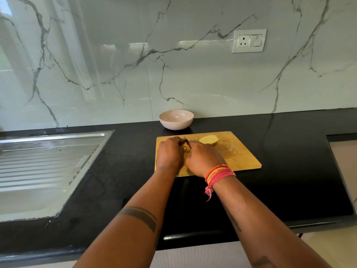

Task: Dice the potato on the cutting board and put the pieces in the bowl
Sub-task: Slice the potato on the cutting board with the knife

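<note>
A wooden cutting board (239, 153) lies on the black counter. On its far side rests a pale potato half (208, 140), cut face up. My left hand (170, 153) presses down on a yellow potato piece (186, 147), mostly hidden under its fingers. My right hand (202, 157) is closed around a knife (187, 141); only the blade tip shows between the two hands, touching the piece. A pinkish bowl (176, 119) stands behind the board against the wall, with nothing visible inside.
A steel sink drainboard (48, 157) fills the left of the black counter (289, 171). A marble wall with a socket plate (249, 41) rises behind. The counter's right end stops at a pale recess (345, 161).
</note>
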The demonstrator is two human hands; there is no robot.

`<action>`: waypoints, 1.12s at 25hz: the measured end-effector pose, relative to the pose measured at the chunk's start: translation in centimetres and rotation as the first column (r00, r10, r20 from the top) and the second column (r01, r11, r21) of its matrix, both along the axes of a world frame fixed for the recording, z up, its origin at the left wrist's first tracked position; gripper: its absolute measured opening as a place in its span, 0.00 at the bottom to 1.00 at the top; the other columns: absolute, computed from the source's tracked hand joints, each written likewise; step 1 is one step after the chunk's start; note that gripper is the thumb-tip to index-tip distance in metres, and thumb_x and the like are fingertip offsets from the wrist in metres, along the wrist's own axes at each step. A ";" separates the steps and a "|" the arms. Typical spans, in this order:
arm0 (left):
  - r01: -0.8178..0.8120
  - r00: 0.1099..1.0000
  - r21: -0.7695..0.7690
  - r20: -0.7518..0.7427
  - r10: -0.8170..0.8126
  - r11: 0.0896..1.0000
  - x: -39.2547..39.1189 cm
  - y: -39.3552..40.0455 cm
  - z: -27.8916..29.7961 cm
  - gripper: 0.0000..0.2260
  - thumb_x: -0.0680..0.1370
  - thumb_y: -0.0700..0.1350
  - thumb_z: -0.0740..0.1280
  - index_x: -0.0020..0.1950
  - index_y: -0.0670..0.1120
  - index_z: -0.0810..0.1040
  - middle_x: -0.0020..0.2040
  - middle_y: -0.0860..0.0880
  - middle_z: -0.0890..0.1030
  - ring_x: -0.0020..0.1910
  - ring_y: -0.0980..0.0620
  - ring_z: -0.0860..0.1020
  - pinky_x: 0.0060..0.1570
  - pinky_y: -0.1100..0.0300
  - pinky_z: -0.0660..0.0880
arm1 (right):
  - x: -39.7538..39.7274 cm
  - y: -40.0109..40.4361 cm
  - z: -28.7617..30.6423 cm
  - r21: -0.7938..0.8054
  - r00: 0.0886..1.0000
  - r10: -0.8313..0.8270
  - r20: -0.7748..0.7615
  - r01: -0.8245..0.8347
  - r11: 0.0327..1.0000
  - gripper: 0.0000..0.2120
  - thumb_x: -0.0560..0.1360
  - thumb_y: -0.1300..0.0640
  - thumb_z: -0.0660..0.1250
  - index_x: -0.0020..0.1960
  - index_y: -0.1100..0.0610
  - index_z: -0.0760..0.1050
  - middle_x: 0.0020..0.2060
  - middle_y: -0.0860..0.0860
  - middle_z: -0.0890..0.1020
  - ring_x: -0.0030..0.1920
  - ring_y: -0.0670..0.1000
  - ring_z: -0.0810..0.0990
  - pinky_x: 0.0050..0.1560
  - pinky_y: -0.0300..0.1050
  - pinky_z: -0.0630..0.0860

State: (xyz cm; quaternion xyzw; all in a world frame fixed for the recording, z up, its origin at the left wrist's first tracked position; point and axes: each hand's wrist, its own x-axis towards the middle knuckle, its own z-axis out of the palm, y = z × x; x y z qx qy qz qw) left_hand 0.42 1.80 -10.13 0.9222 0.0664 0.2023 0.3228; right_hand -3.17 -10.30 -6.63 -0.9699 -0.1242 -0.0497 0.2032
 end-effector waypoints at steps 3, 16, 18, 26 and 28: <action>0.016 1.000 0.027 0.004 -0.016 1.000 -0.2 0.1 0.2 0.15 0.81 0.43 0.68 0.66 0.52 0.82 0.59 0.50 0.85 0.57 0.51 0.81 0.57 0.57 0.78 | 1.3 0.9 0.2 -0.003 0.999 -0.025 -0.022 0.024 1.000 0.21 0.82 0.55 0.60 0.74 0.54 0.72 0.61 0.56 0.83 0.58 0.58 0.82 0.51 0.48 0.76; -0.037 0.999 0.003 -0.001 0.037 0.999 -0.3 -0.4 0.3 0.13 0.81 0.45 0.70 0.66 0.51 0.82 0.58 0.48 0.84 0.56 0.49 0.81 0.55 0.56 0.76 | 0.0 -0.3 -0.9 -0.079 0.991 0.001 -0.131 -0.011 0.997 0.17 0.80 0.56 0.62 0.68 0.55 0.75 0.50 0.54 0.81 0.45 0.54 0.77 0.44 0.48 0.73; -0.036 0.999 -0.010 -0.010 0.036 0.999 -0.3 -0.5 0.4 0.13 0.81 0.45 0.70 0.66 0.51 0.82 0.59 0.49 0.84 0.56 0.49 0.81 0.54 0.57 0.76 | -0.7 -1.0 -1.2 -0.085 0.991 0.014 -0.133 -0.026 0.996 0.19 0.80 0.56 0.62 0.71 0.54 0.73 0.53 0.55 0.82 0.46 0.54 0.77 0.44 0.47 0.74; -0.060 0.998 -0.003 -0.002 0.060 0.998 -0.7 -0.3 0.2 0.13 0.82 0.44 0.69 0.66 0.53 0.82 0.55 0.52 0.84 0.47 0.55 0.78 0.46 0.62 0.71 | -3.7 -2.9 0.0 0.010 0.999 0.027 0.026 -0.027 1.000 0.23 0.83 0.55 0.59 0.78 0.51 0.67 0.60 0.54 0.82 0.57 0.56 0.81 0.52 0.48 0.78; -0.060 0.998 0.011 -0.001 0.060 0.998 -0.7 -0.2 0.1 0.13 0.82 0.43 0.68 0.65 0.53 0.83 0.54 0.52 0.85 0.48 0.54 0.79 0.45 0.62 0.72 | -2.8 -1.8 0.5 0.040 0.999 0.012 0.052 -0.014 0.999 0.24 0.83 0.56 0.59 0.79 0.51 0.66 0.61 0.55 0.82 0.58 0.56 0.81 0.55 0.50 0.79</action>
